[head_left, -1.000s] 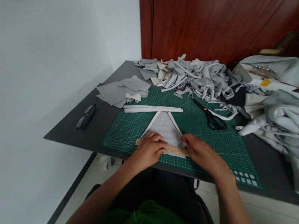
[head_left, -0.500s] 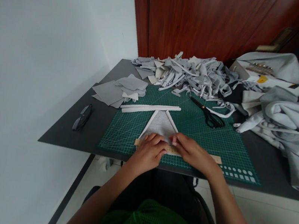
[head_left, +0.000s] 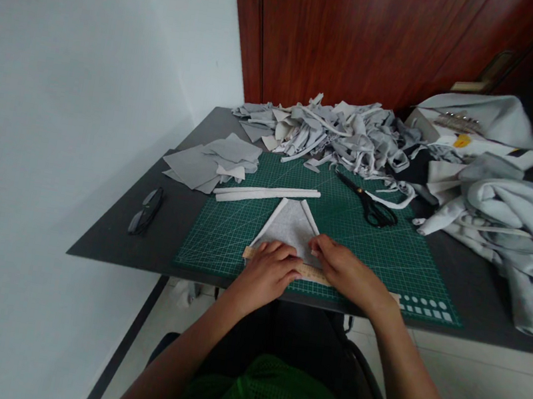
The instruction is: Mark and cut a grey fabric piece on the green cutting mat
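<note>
A grey fabric piece (head_left: 289, 225) with white folded strips along its two slanted sides lies on the green cutting mat (head_left: 221, 233). A wooden ruler (head_left: 311, 273) crosses its near end, tilted slightly down to the right. My left hand (head_left: 268, 267) bears down on the ruler and fabric, the ruler running beneath its fingers and thumb. Curled at the fabric's right edge, my right hand (head_left: 344, 266) has its fingertips on the cloth, its wrist over the ruler's right part. What lies under both palms is hidden.
White strips (head_left: 267, 194) lie beyond the fabric, with black scissors (head_left: 371, 206) to the right. Grey fabric sheets (head_left: 201, 165) and eyeglasses (head_left: 146, 209) are at left. Scraps (head_left: 337, 133) are heaped at the back; rolled cloth (head_left: 512, 211) and a box (head_left: 482, 145) stand right.
The fabric and ruler have turned slightly clockwise, the ruler's right end coming nearer the table edge. My right fingertips have shifted a little right along the fabric.
</note>
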